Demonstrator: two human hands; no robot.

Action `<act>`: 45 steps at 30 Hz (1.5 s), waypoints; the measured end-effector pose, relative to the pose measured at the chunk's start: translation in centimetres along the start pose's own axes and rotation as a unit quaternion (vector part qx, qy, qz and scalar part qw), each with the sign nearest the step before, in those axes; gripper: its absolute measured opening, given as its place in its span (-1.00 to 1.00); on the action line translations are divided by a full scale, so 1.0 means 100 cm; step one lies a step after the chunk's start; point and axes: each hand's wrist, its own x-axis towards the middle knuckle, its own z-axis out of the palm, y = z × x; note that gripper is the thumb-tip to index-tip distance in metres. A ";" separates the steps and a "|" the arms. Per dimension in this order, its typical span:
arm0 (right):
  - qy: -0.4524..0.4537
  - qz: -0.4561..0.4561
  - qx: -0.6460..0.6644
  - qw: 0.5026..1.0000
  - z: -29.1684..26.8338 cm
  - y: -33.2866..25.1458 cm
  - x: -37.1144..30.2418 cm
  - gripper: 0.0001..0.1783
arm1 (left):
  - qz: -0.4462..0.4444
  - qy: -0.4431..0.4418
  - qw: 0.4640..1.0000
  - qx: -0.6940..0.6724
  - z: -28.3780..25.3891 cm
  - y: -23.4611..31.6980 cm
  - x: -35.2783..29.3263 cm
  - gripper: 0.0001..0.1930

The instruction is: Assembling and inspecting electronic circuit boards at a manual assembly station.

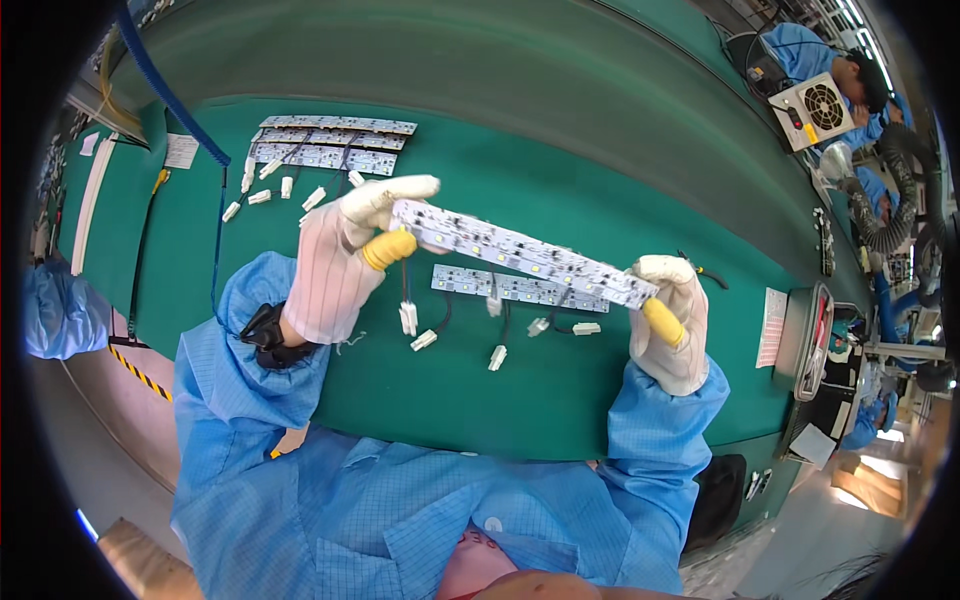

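Both hands are gloved, white with yellow fingertips, sleeves in blue. The left hand (345,262) pinches one end of a long white LED strip board (520,252) and the right hand (670,322) grips the other end, so it's held up tilted above the green worktop (620,180). Wires with white plugs dangle from it. Right underneath, a second strip (515,288) lies flat with its connectors. Further back there's a stack of strips (330,143) with loose white connectors (265,190) beside it.

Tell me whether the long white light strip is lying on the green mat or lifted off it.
Lifted. The light strip is held above the green mat, one end in the left hand, the other in the right hand.
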 end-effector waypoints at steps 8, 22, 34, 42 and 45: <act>0.023 0.021 -0.045 0.998 0.001 -0.002 0.002 -0.55 | 0.128 -0.080 0.988 -0.015 -0.008 -0.010 -0.002 -0.53; -0.089 0.014 -0.027 0.996 0.002 -0.007 -0.005 -0.45 | -0.078 -0.008 0.993 0.088 -0.002 -0.009 0.010 -0.65; 0.083 0.029 -0.159 0.983 0.005 0.001 0.007 -0.59 | 0.048 -0.133 0.990 -0.012 -0.012 -0.018 0.002 -0.54; -0.017 0.050 0.024 0.998 -0.007 0.005 -0.002 -0.44 | 0.043 -0.035 0.968 0.243 -0.004 -0.009 0.005 -0.74; -0.074 -0.009 0.042 0.996 -0.002 0.003 -0.003 -0.49 | -0.006 -0.013 0.984 0.177 -0.008 -0.018 0.005 -0.67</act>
